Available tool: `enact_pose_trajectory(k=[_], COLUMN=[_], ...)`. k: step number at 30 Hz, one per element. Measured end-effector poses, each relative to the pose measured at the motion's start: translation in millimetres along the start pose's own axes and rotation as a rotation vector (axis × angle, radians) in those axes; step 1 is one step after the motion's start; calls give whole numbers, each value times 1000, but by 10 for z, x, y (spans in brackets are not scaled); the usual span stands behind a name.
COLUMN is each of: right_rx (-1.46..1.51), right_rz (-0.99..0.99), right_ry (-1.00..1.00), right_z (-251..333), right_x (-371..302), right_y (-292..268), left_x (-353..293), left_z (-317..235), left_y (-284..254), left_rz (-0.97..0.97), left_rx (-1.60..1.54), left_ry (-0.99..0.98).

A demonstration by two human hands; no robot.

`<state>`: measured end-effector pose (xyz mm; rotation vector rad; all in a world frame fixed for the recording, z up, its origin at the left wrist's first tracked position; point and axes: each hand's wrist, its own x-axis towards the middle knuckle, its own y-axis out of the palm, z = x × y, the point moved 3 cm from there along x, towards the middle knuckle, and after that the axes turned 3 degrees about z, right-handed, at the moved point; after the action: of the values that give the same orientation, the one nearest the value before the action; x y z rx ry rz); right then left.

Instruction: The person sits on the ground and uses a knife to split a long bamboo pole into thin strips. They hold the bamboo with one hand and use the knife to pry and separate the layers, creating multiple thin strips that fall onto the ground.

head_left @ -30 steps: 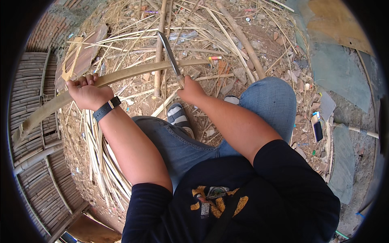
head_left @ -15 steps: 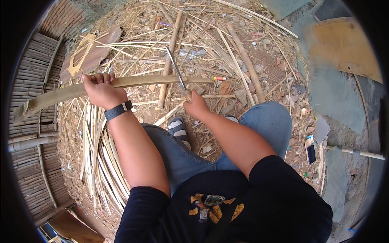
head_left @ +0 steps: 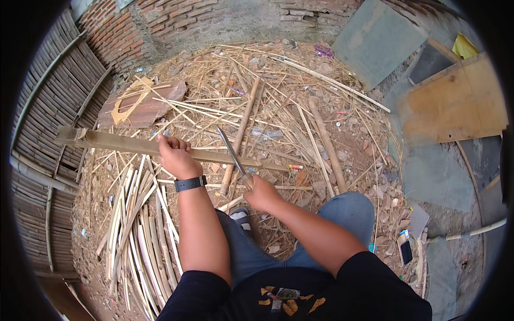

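- Two bare hands: the left hand [head_left: 178, 159] curled round one strip, the right hand [head_left: 262, 193] closed about one knife's [head_left: 231, 149] handle.
- One bamboo strip [head_left: 123, 144], crosswise above littered ground [head_left: 356, 144]: long, flat, tan-brown, ragged near its left end, narrowing rightward; the blade crosses it.
- One dark wristband [head_left: 190, 183].
- Many pale slats [head_left: 140, 241], heaped lower left.

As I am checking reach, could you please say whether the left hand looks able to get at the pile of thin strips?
Probably not now: the left hand holds the long bamboo slat, though the pile of thin strips lies uncovered nearby.
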<state>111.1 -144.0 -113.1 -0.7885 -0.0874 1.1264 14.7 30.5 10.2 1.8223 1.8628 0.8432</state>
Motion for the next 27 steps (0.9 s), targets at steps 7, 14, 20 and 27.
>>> enact_pose_trajectory(k=[7, 14, 20, 27], right_rx=[-50, 37, -6, 41], right_rz=[82, 125, -47, 110], right_ry=[-29, -62, -140, -177], right_z=[-351, -134, -414, -185], right_x=[-78, -198, 121, -43], right_y=[-129, -123, 120, -17], left_x=[-34, 17, 48, 47], left_z=[-8, -38, -9, -12], left_y=[-25, -112, -125, -109], left_rz=[-50, -88, -40, -42], left_rx=[-8, 2, -13, 11], left_ry=[-15, -25, -10, 15])
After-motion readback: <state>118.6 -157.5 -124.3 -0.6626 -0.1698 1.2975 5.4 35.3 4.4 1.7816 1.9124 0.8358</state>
